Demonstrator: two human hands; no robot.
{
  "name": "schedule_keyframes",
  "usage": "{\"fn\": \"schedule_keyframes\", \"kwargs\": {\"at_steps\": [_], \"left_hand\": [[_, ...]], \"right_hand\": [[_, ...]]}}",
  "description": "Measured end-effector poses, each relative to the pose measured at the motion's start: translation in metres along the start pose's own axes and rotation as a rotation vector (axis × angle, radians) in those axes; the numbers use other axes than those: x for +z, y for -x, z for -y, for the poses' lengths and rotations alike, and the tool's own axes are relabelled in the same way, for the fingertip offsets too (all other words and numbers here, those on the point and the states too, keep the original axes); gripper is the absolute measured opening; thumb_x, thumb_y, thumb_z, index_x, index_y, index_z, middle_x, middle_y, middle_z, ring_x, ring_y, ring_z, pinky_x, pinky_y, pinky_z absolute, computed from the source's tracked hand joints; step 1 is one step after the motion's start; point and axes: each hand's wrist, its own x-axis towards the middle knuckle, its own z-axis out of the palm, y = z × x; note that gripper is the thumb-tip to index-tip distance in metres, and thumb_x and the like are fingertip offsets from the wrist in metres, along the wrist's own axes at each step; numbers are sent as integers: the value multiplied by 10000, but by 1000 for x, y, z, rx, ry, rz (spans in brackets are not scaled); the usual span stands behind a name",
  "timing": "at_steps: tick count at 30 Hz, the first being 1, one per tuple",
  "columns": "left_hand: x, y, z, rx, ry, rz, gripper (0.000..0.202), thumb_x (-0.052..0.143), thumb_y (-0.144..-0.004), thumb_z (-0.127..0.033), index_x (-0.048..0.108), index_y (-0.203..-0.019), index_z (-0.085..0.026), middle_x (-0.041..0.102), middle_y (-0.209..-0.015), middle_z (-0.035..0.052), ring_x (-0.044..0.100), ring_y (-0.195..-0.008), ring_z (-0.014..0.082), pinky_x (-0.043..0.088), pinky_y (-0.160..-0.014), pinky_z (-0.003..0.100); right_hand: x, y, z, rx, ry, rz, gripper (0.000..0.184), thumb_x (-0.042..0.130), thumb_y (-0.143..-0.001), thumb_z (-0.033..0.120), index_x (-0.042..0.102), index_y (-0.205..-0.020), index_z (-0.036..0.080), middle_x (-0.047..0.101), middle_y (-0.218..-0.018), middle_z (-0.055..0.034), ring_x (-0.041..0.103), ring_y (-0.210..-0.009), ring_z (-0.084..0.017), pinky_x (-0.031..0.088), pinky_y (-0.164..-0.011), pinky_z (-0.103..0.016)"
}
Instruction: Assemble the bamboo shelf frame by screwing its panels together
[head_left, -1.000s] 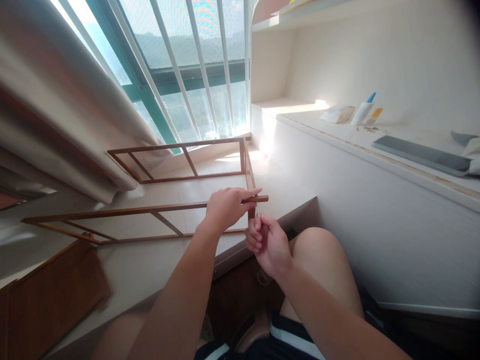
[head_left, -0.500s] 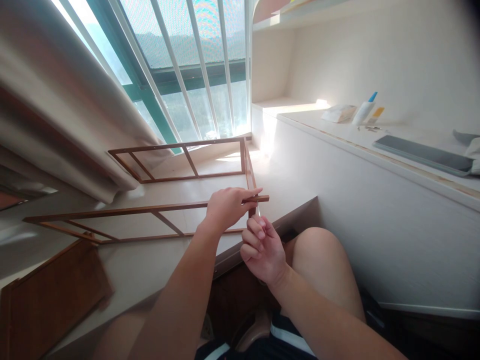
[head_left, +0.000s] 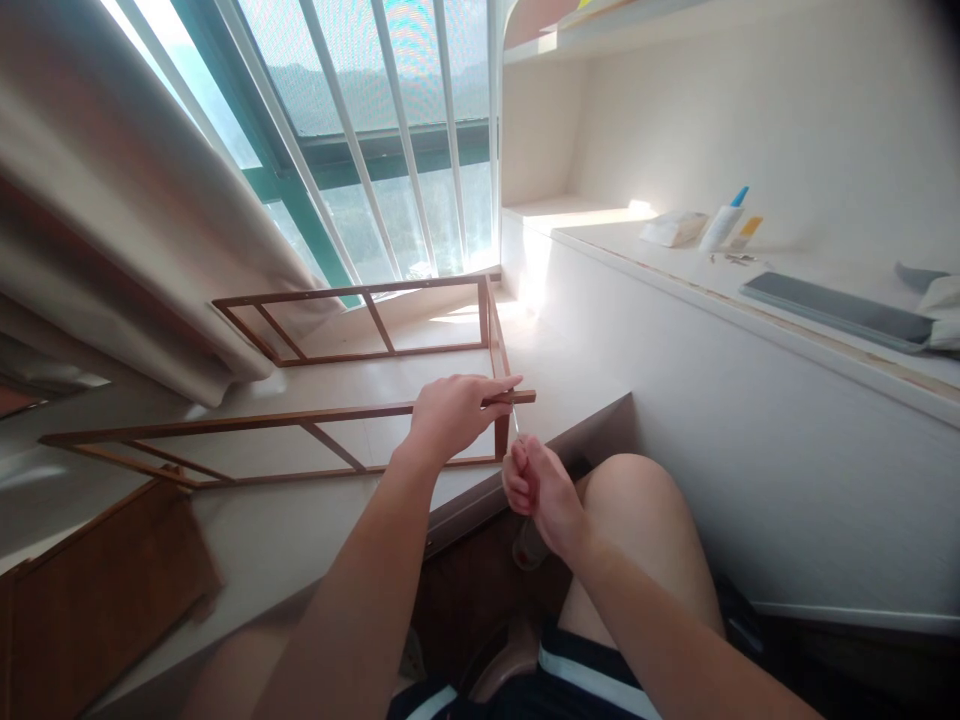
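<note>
A brown wooden frame (head_left: 334, 432) with slatted sides stands on the pale ledge. My left hand (head_left: 454, 415) is closed around the frame's near top rail, close to its right end, with the index finger stretched along the rail. Just below, my right hand (head_left: 546, 490) is curled in a fist around a screwdriver (head_left: 515, 418). Its thin metal shaft points up at the underside of the rail beside my left fingertips. The handle is mostly hidden in my fist, and the tip is hidden at the rail.
A brown wooden panel (head_left: 112, 590) lies at lower left. On the white shelf (head_left: 600, 235) at right are a white bottle with a blue cap (head_left: 724, 222), a yellow-tipped item (head_left: 746, 233), small metal pieces (head_left: 739, 259) and a dark flat slab (head_left: 832, 310). Curtain (head_left: 112, 200) hangs left of the barred window.
My right hand has turned and closed from loosely bent fingers into a tighter fist, shifting slightly right and exposing more of the shaft. My left hand keeps its hold on the rail.
</note>
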Motion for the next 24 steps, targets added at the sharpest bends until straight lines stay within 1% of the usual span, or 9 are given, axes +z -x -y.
{"fn": "schedule_keyframes", "kwargs": {"at_steps": [2, 4, 5, 6, 8, 10, 13, 18, 24], "left_hand": [[0, 0, 1, -2, 2, 1, 391, 573, -881, -439, 542, -1257, -543, 733, -1014, -87, 653, -834, 180, 352, -615, 274], [0, 0, 0, -5, 4, 3, 391, 575, -878, -442, 544, -1253, -546, 734, -991, -86, 652, -817, 178, 351, -608, 273], [0, 0, 0, -8, 5, 4, 385, 576, -876, -447, 549, -1246, -548, 735, -977, -87, 650, -808, 176, 351, -605, 273], [0, 0, 0, -12, 6, 5, 379, 577, -874, -451, 554, -1240, -549, 736, -968, -89, 650, -803, 175, 350, -602, 272], [-1, 0, -1, -21, 12, 10, 370, 580, -872, -457, 564, -1231, -546, 737, -964, -89, 649, -799, 172, 352, -600, 270], [-2, 1, -2, -30, 20, 14, 368, 584, -871, -457, 570, -1230, -539, 739, -973, -87, 650, -805, 170, 359, -605, 268], [-2, 1, -3, -37, 27, 14, 369, 584, -871, -456, 571, -1232, -535, 740, -973, -86, 654, -821, 171, 368, -616, 267], [-2, 1, -2, -27, 18, 8, 369, 583, -870, -444, 572, -1227, -537, 739, -971, -86, 656, -822, 174, 363, -610, 270], [0, 1, 0, -14, 13, 0, 372, 580, -868, -437, 567, -1223, -546, 736, -979, -98, 652, -812, 175, 361, -608, 272]], "right_hand": [[-4, -1, 11, -169, 431, -155, 439, 515, -889, 574, 350, -691, 218, 285, -577, 69, 251, -505, -96, 211, -482, -232], [-5, -1, 24, -308, 872, -255, 440, 572, -868, 521, 351, -654, 206, 308, -565, 62, 284, -533, -100, 225, -536, -247], [-5, -1, 30, -351, 1050, -298, 433, 583, -862, 502, 353, -647, 204, 321, -556, 60, 291, -534, -102, 218, -549, -254], [-3, -1, 35, -374, 1189, -336, 425, 586, -860, 487, 355, -645, 203, 335, -546, 59, 291, -528, -103, 204, -552, -260], [0, -2, 42, -378, 1368, -385, 406, 575, -869, 462, 363, -640, 201, 367, -531, 54, 285, -514, -105, 175, -548, -268], [3, -3, 45, -353, 1455, -385, 399, 549, -890, 446, 376, -630, 198, 401, -523, 46, 286, -505, -108, 160, -543, -272], [6, -4, 45, -328, 1504, -362, 399, 496, -927, 438, 393, -626, 197, 442, -524, 33, 311, -499, -112, 154, -543, -273], [6, -2, 44, -310, 1522, -338, 360, 433, -964, 437, 434, -686, 208, 509, -566, 22, 378, -519, -126, 149, -552, -275], [8, 0, 44, -245, 1482, -341, 365, 425, -968, 452, 428, -692, 211, 529, -580, 22, 409, -545, -136, 153, -556, -274]]}}
